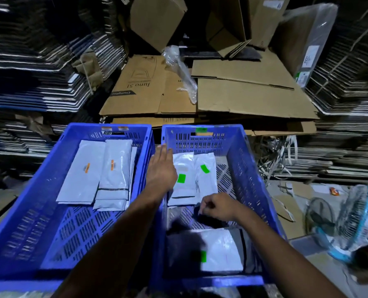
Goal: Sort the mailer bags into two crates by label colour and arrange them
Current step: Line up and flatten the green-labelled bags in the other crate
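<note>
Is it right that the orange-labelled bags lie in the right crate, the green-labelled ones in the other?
Not quite. The head view shows the orange-labelled bags in the left crate; the green-labelled ones lie in the right crate.

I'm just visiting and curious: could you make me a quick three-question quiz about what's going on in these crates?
1. True or false: the left crate holds orange-labelled bags.
2. Which hand lies flat with straight fingers? A) left hand B) right hand
3. Fill in: the right crate holds bags with ____ labels.

Key: 1 true; 2 A; 3 green.
</note>
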The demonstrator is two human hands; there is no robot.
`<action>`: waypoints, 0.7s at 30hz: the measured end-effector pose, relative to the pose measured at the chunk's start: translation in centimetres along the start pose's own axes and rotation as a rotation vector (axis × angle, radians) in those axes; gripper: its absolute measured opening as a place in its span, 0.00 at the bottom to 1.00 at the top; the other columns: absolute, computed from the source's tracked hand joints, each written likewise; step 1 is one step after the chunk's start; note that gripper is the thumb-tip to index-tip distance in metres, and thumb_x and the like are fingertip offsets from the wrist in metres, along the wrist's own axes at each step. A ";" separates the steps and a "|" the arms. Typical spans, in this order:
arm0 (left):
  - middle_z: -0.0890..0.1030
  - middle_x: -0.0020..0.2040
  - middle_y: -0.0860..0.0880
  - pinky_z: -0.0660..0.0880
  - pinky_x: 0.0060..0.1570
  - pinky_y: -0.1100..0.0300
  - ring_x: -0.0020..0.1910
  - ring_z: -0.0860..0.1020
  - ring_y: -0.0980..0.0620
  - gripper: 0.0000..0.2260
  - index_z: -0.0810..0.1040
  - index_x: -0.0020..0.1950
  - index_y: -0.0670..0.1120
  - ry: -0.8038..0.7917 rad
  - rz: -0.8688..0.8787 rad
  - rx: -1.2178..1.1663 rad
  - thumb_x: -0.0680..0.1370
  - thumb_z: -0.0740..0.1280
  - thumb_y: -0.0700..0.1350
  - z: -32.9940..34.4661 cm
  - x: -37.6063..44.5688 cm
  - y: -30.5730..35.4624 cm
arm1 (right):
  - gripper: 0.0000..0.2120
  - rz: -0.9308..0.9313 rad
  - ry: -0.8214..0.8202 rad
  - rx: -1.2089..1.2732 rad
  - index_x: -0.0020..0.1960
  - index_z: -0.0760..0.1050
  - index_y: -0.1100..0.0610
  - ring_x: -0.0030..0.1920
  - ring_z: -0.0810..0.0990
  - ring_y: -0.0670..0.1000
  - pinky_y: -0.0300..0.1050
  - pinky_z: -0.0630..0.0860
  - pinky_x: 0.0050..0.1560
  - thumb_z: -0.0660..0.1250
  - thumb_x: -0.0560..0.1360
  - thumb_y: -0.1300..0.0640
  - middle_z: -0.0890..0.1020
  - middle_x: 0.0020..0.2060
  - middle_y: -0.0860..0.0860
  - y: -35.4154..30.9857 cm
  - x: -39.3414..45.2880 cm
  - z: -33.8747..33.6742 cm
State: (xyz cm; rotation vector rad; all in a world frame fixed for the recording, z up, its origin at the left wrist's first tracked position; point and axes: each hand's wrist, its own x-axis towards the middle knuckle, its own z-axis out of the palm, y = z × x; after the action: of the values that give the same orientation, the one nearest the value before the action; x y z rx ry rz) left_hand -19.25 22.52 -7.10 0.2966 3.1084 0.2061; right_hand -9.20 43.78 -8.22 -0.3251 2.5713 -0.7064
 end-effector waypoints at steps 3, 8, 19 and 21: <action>0.45 0.82 0.45 0.48 0.79 0.52 0.81 0.44 0.46 0.28 0.49 0.81 0.44 0.011 -0.011 -0.063 0.83 0.55 0.45 -0.5 -0.3 0.3 | 0.13 0.010 -0.248 -0.055 0.47 0.83 0.51 0.42 0.81 0.47 0.41 0.76 0.46 0.77 0.67 0.45 0.84 0.40 0.46 -1.7 -2.5 0.7; 0.47 0.82 0.45 0.47 0.79 0.54 0.81 0.46 0.47 0.28 0.51 0.81 0.45 0.033 -0.032 -0.109 0.82 0.55 0.44 -0.7 -0.7 0.1 | 0.12 0.028 -0.313 -0.050 0.37 0.78 0.49 0.39 0.80 0.49 0.41 0.74 0.43 0.81 0.65 0.58 0.82 0.36 0.47 -0.9 -3.1 1.5; 0.44 0.82 0.47 0.47 0.78 0.56 0.80 0.43 0.48 0.33 0.49 0.81 0.44 0.013 -0.036 -0.311 0.79 0.58 0.33 -1.5 0.0 0.0 | 0.09 -0.041 0.148 0.517 0.50 0.72 0.46 0.29 0.64 0.49 0.43 0.63 0.28 0.62 0.80 0.61 0.69 0.31 0.49 2.6 -2.7 -3.1; 0.44 0.82 0.47 0.47 0.78 0.56 0.80 0.43 0.49 0.33 0.49 0.81 0.44 0.021 -0.037 -0.336 0.78 0.58 0.32 -1.7 0.6 -0.1 | 0.11 0.039 0.316 0.615 0.55 0.74 0.53 0.22 0.63 0.46 0.37 0.61 0.24 0.59 0.82 0.66 0.70 0.27 0.45 3.0 -1.0 -3.4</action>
State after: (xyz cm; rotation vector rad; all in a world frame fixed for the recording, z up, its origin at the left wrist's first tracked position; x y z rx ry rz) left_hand -19.85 22.35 -5.46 0.2286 3.0226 0.7233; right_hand -10.32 48.06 -6.82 0.0433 2.4624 -1.5771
